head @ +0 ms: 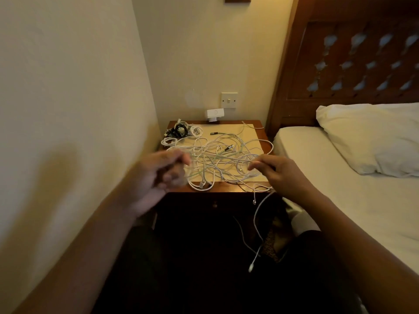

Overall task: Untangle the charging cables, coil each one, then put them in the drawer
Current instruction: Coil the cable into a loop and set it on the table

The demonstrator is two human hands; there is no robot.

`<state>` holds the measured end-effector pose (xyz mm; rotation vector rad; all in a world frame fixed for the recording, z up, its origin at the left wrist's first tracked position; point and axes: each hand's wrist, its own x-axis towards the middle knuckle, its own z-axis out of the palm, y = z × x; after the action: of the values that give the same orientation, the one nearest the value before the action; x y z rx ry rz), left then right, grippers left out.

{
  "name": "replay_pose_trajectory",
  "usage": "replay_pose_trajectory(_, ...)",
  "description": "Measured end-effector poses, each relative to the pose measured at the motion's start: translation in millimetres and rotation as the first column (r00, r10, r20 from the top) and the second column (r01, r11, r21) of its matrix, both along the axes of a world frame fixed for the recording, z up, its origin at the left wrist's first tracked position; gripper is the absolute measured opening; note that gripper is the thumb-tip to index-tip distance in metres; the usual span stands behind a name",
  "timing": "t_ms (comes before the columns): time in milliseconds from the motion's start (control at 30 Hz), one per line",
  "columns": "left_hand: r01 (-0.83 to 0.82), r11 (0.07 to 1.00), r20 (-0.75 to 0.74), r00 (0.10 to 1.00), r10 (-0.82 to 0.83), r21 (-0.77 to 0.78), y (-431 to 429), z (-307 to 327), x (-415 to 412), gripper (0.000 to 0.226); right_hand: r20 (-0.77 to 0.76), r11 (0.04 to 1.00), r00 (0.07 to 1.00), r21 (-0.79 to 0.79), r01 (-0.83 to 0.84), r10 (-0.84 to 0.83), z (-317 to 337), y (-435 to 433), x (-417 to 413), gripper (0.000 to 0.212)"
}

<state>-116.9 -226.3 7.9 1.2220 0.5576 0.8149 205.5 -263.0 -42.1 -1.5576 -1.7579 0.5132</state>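
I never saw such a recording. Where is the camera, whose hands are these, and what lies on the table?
No machine here: a camera worn on a person's head looks down at their two hands. On the bedside table lies a tangle of white cables; some coiled cables sit at its back left corner. The left hand grips strands at the tangle's left side; the right hand seems to pinch a strand at its right. One cable end hangs over the front edge.
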Motion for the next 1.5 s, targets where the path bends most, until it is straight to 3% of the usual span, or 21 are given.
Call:
replay_pose_trajectory(200, -0.094, 0.991, 0.172, 0.979, 0.109, -0.091, 30, 13, -20, 0.034, 0.005, 0.978, 0.996, -0.187, 0.088, -0.089, -49, -8, 32, 0.031)
replay_pose_trajectory(300, -0.091, 0.989, 0.253, 0.96, 0.117, -0.113, 32, 20, -19, 0.036, 0.089, 0.957, 0.978, -0.207, 0.203, -0.188, -56, -8, 40, 0.032)
replay_pose_trajectory(367, -0.029, 0.998, 0.184, 0.982, 0.04, -0.062, 20, 21, -12, 0.031, 0.194, 0.929, 0.94, -0.192, 0.317, -0.281, -57, -7, 47, 0.033)
replay_pose_trajectory(433, 0.133, 0.99, 0.042, 0.99, -0.135, 0.047, -1, 20, -3, 0.026, 0.258, 0.885, 0.892, -0.193, 0.425, -0.372, -57, -4, 51, 0.034)
replay_pose_trajectory(533, 0.393, 0.91, -0.087, 0.919, -0.385, 0.128, -24, 18, 7, 0.03, 0.269, 0.842, 0.856, -0.204, 0.499, -0.442, -55, 0, 50, 0.038)
replay_pose_trajectory(633, 0.266, 0.955, -0.008, 0.964, -0.267, 0.128, -23, 21, 12, 0.03, 0.221, 0.841, 0.909, -0.348, 0.413, -0.355, -56, -2, 49, 0.035)
replay_pose_trajectory(733, 0.083, 0.988, -0.066, 0.995, -0.075, 0.133, -14, 22, 14, 0.032, 0.282, 0.821, 0.957, -0.531, 0.207, -0.059, -50, -11, 41, 0.019)
replay_pose_trajectory(800, 0.116, 0.982, -0.143, 0.985, -0.094, 0.15, -13, 22, 19, 0.032, 0.292, 0.84, 0.954, -0.532, 0.107, 0.063, -31, -16, 27, 0.044)
replay_pose_trajectory(900, 0.126, 0.986, -0.218, 0.971, -0.101, 0.106, -15, 20, 36, 0.031, -0.028, 0.894, 0.987, -0.422, -0.152, 0.155, 14, -27, -14, 0.064)
replay_pose_trajectory(1000, 0.067, 0.997, -0.253, 0.966, -0.053, 0.049, -14, 15, 49, 0.032, -0.283, 0.897, 0.927, -0.297, -0.328, 0.246, 42, -35, -51, 0.046)
replay_pose_trajectory(1100, 0.039, 0.999, -0.212, 0.976, -0.039, -0.004, -13, 13, 51, 0.03, -0.263, 0.948, 0.939, -0.166, -0.27, 0.221, 31, -27, -67, 0.02)
replay_pose_trajectory(1267, 0.009, 0.992, 0.055, 0.998, -0.002, -0.124, -14, 21, 39, 0.027, -0.119, 1.0, 0.993, -0.016, -0.007, 0.005, -24, -10, -55, 0.027)
replay_pose_trajectory(1400, -0.047, 0.986, 0.266, 0.96, 0.089, -0.159, -1, 26, 36, 0.032, -0.004, 0.998, 0.999, -0.047, 0.042, -0.042, -47, -12, -57, 0.024)
replay_pose_trajectory(1500, -0.153, 0.986, 0.224, 0.961, 0.164, -0.066, 7, 18, 45, 0.028, 0.106, 0.966, 0.987, -0.243, -0.089, 0.118, -31, -26, -79, 0.023)
